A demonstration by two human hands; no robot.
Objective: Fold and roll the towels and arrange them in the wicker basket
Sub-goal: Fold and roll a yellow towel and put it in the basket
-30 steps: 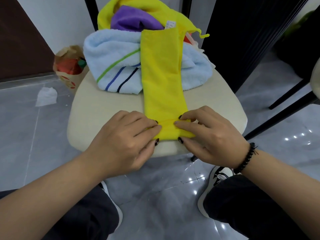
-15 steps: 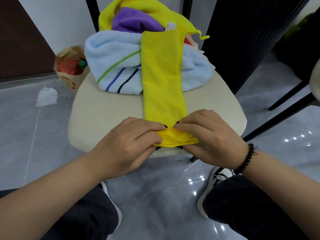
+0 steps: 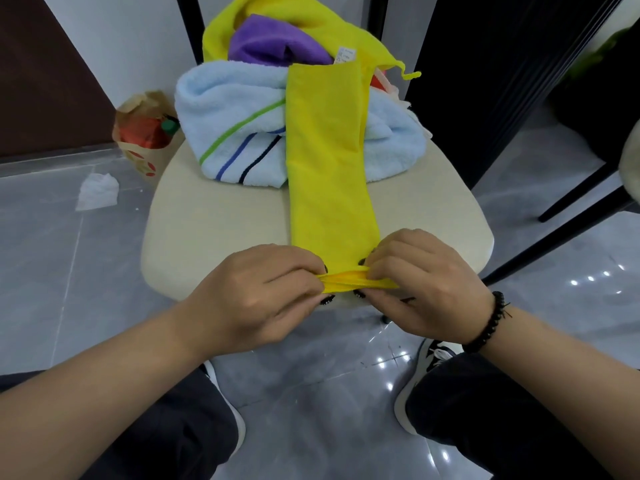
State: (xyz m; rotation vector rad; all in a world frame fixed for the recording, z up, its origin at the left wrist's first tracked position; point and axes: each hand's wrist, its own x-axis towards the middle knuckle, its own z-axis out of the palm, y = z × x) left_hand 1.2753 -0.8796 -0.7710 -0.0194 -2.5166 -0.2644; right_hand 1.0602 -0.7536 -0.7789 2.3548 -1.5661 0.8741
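At lower centre of the frame, both hands work the near end of a long yellow towel (image 3: 329, 168), which is folded into a narrow strip and laid lengthwise on a cream chair seat (image 3: 214, 237). The strip's far end rests on the heap of other towels at upper centre: a light blue striped towel (image 3: 235, 133), a purple towel (image 3: 273, 43) and a second yellow one behind.

Step in hand, as judged: starting the roll. The near end is turned up into a small first fold at the seat's front edge. To do it well, the first turn should be kept tight and square to the strip's long edges, with both hands advancing evenly so the roll does not cone to one side; the flat run ahead should stay smooth and centred.

Left hand (image 3: 263, 292): fingers curled close together, thumb and fingertips pinching the left part of the turned end. Right hand (image 3: 422, 282): fingers likewise curled and closed on the right part of the same fold, with a dark bead bracelet (image 3: 485, 323) at the wrist. Neither hand shows an open gap.

No wicker basket is visible. A paper bag (image 3: 145, 133) stands on the floor at upper left, with a crumpled tissue (image 3: 97, 192) near it.
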